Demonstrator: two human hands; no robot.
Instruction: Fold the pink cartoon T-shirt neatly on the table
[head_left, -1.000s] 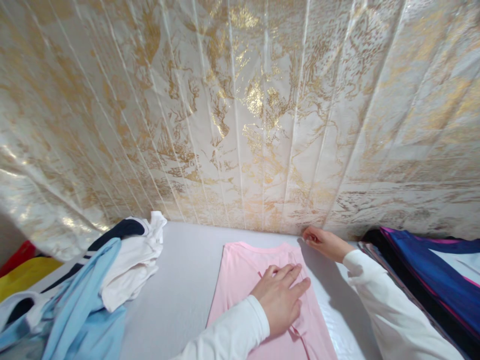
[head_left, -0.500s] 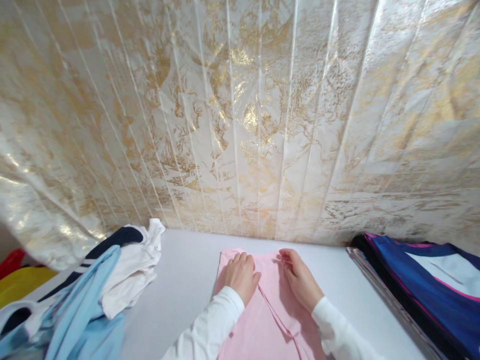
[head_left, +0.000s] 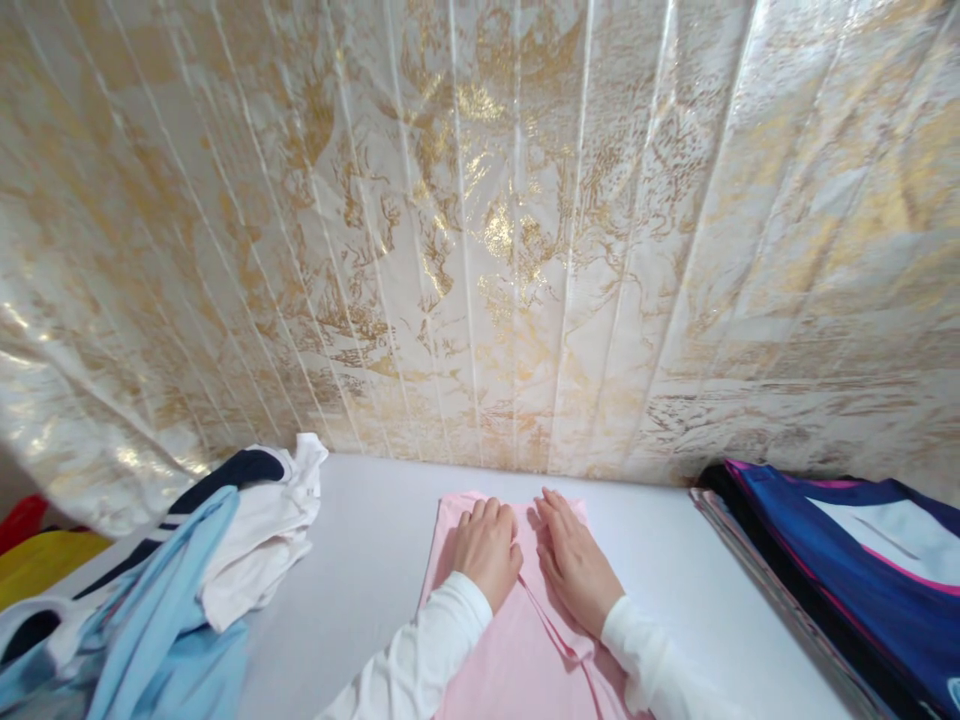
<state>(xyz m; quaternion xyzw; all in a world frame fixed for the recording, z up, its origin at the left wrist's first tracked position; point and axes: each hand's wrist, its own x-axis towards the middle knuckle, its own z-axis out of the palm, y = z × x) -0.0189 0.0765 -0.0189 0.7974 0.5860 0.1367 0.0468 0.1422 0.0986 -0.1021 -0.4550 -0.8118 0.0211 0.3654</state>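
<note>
Two hands are laid palm-down, side by side, near the top of a pink shirt (head_left: pixel 499 665) spread on a white desk (head_left: pixel 360 560). The right hand (head_left: pixel 576 562), seen half a second ago at the neckline, has been brought inward and is now stretched flat, with no cloth clasped. The left hand (head_left: pixel 486 552) is rested where it was, its fingers lightly bent; whether any cloth is pinched beneath them cannot be told. With the hands drawn closer, the upper part of the shirt seems to be smoothed rather than lifted, though a slanting fold is left showing below them. The shirt is centred at the near edge of view, well apart from the heaped clothes (head_left: pixel 161 610) at left and the folded stack (head_left: pixel 787 520) at right. The scene is backed by a gold-patterned curtain (head_left: pixel 517 230).
</note>
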